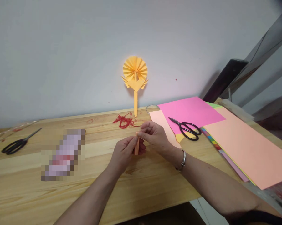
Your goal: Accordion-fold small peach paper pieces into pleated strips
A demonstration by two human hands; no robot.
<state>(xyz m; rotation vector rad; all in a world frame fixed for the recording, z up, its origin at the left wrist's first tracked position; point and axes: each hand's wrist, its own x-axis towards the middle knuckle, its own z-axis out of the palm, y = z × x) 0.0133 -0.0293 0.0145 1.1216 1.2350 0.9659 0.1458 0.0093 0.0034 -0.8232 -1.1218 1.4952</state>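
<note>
A narrow folded strip of orange paper (137, 148) is held upright between both hands above the table. My left hand (125, 153) pinches it from the left, thumb along its side. At its top edge, my right hand (153, 135) grips it between thumb and fingers; some fingertips are hidden behind the paper. Just beyond the hands lies a tangle of red string (125, 121). Behind that, a yellow paper fan (135, 67) with a heart piece and a rolled stem leans upright against the wall.
Black-handled scissors (190, 129) rest on pink paper (192, 112) at right, beside a peach sheet (246, 143) over a paper stack. A second pair of scissors (16, 146) and a blurred-out object (64, 154) lie at left on the wooden table (96, 187).
</note>
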